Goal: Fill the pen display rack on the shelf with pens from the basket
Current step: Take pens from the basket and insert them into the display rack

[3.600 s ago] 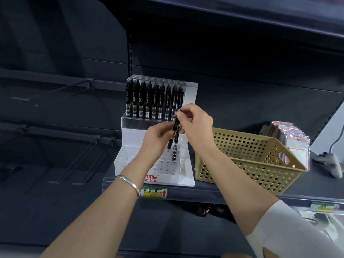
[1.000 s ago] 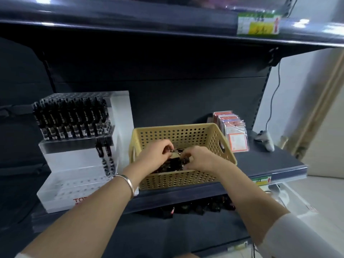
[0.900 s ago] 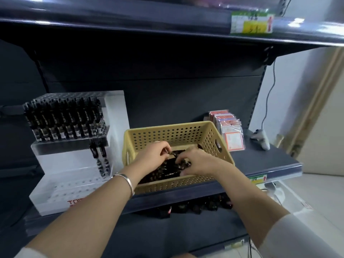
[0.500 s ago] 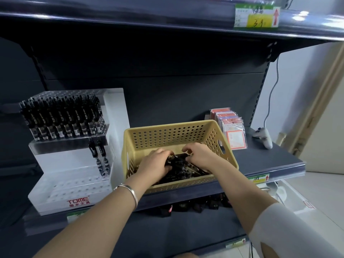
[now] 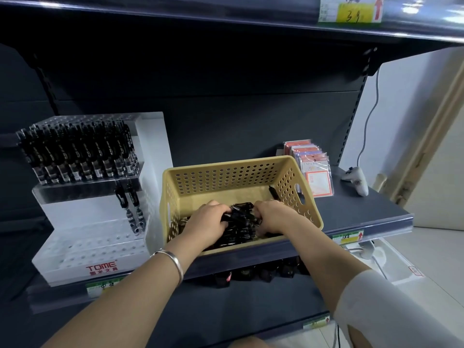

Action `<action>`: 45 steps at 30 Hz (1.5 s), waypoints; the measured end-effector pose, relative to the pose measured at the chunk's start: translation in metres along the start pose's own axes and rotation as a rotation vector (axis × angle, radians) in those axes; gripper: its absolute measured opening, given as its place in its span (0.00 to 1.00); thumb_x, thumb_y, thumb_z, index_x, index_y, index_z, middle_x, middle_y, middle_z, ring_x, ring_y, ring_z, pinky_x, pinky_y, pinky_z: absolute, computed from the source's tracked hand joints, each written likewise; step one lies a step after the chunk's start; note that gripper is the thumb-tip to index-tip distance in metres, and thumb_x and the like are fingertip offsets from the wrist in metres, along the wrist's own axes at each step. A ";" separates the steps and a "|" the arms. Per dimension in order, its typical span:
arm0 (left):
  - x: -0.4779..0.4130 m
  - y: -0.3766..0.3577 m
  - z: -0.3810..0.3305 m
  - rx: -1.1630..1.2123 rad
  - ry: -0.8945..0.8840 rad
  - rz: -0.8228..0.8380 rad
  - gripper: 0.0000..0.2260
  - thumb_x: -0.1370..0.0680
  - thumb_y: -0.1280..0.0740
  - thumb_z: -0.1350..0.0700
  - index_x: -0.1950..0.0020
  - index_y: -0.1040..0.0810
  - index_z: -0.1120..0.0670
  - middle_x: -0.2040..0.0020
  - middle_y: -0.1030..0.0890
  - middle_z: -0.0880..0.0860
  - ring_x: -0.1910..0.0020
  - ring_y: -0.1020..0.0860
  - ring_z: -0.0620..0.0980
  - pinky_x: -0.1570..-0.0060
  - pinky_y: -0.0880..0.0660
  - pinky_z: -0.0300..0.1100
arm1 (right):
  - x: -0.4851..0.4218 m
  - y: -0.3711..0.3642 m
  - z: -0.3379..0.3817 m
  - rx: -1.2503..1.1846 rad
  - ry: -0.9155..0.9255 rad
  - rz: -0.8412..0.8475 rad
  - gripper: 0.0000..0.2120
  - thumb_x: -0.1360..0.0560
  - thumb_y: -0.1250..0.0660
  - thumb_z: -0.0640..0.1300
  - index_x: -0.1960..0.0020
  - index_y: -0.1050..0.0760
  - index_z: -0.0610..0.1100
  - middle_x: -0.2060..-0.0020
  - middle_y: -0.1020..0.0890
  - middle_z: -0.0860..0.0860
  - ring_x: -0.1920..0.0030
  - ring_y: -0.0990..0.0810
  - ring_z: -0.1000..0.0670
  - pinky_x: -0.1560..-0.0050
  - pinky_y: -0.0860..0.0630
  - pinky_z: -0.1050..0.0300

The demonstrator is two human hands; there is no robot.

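Both hands are down inside the yellow basket, which sits on the dark shelf just right of the pen display rack, near it, though contact between them is unclear. Left hand: fingers pressed together and curled round the left end of a bunch of black pens, with 1 pen end poking out under the knuckles. Right hand: fingers curled down over the right end of the same bunch, fingertips hidden in the pile. More pens lie loose on the basket floor under both hands, and 1 leans against the right wall. The rack is white and clear, stepped, with red TOME lettering on the front lip. Its upper tier holds a full row of upright pens. The lower tier holds only 2 upright pens at its right end, and the other holes there are open. A silver bracelet is on the left wrist and a white sleeve on the right arm. Right of the basket stands a stack of card packets, just beside its wall. Further right lies a white corded device. A yellow price label is on the edge of the shelf above.
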State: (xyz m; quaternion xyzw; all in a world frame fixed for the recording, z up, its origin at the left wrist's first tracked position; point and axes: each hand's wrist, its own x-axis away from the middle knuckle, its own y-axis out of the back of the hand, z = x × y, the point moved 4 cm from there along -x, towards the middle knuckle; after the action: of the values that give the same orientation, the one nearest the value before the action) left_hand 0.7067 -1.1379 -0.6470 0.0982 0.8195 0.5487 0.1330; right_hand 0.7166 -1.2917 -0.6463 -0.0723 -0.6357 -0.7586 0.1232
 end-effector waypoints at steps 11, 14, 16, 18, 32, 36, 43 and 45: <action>0.005 0.013 0.005 0.292 0.092 -0.183 0.22 0.22 0.43 0.67 0.29 0.35 0.52 0.32 0.31 0.53 0.45 0.28 0.44 0.53 0.28 0.34 | 0.006 0.001 0.009 0.056 0.088 -0.116 0.17 0.24 0.42 0.35 0.36 0.32 0.43 0.44 0.22 0.43 0.48 0.22 0.43 0.54 0.29 0.53; 0.005 0.023 0.006 0.342 0.092 -0.328 0.16 0.19 0.44 0.61 0.31 0.32 0.53 0.36 0.27 0.52 0.47 0.28 0.43 0.60 0.32 0.29 | 0.012 0.011 0.014 0.097 0.070 -0.271 0.18 0.24 0.43 0.36 0.35 0.33 0.45 0.46 0.21 0.44 0.46 0.23 0.42 0.44 0.30 0.47; 0.005 0.028 0.007 0.366 0.093 -0.393 0.14 0.19 0.45 0.59 0.33 0.30 0.54 0.37 0.26 0.53 0.49 0.28 0.42 0.55 0.31 0.31 | 0.014 0.018 0.019 0.117 0.074 -0.390 0.20 0.24 0.43 0.35 0.34 0.31 0.47 0.45 0.21 0.45 0.45 0.23 0.42 0.42 0.30 0.45; 0.004 0.030 0.009 0.392 0.096 -0.431 0.13 0.19 0.45 0.59 0.35 0.28 0.55 0.38 0.25 0.54 0.46 0.27 0.44 0.48 0.29 0.37 | 0.013 0.020 0.026 0.111 0.125 -0.430 0.22 0.24 0.43 0.34 0.34 0.30 0.49 0.44 0.21 0.46 0.43 0.23 0.42 0.40 0.30 0.44; -0.001 0.006 0.013 0.216 0.192 0.004 0.24 0.22 0.41 0.64 0.26 0.38 0.52 0.28 0.33 0.55 0.41 0.25 0.54 0.47 0.25 0.46 | -0.005 0.021 0.042 -0.230 0.286 -0.351 0.14 0.23 0.38 0.37 0.39 0.23 0.44 0.40 0.21 0.47 0.41 0.23 0.48 0.39 0.27 0.56; 0.000 0.000 0.008 -0.113 0.132 0.089 0.24 0.21 0.38 0.52 0.26 0.39 0.49 0.27 0.35 0.52 0.29 0.36 0.55 0.31 0.40 0.51 | -0.006 0.012 0.022 -0.329 0.158 -0.394 0.16 0.22 0.42 0.34 0.41 0.21 0.44 0.41 0.20 0.47 0.42 0.22 0.47 0.40 0.26 0.55; 0.005 -0.001 0.003 -0.180 0.132 0.144 0.27 0.21 0.42 0.51 0.24 0.47 0.48 0.24 0.43 0.48 0.26 0.44 0.52 0.32 0.44 0.54 | -0.006 0.003 0.016 -0.357 0.131 -0.330 0.14 0.22 0.42 0.36 0.41 0.22 0.43 0.42 0.20 0.45 0.43 0.23 0.46 0.43 0.27 0.56; 0.002 0.001 0.001 -0.214 0.145 0.152 0.27 0.22 0.41 0.50 0.24 0.47 0.47 0.26 0.40 0.50 0.27 0.42 0.53 0.33 0.43 0.53 | -0.005 0.004 0.016 -0.357 0.136 -0.322 0.14 0.22 0.41 0.36 0.40 0.23 0.43 0.41 0.21 0.45 0.43 0.23 0.46 0.42 0.27 0.55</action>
State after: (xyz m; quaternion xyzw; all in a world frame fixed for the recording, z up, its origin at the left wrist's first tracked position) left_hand 0.7052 -1.1360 -0.6469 0.1056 0.7540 0.6470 0.0413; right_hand 0.7216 -1.2764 -0.6413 0.0607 -0.4851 -0.8719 0.0285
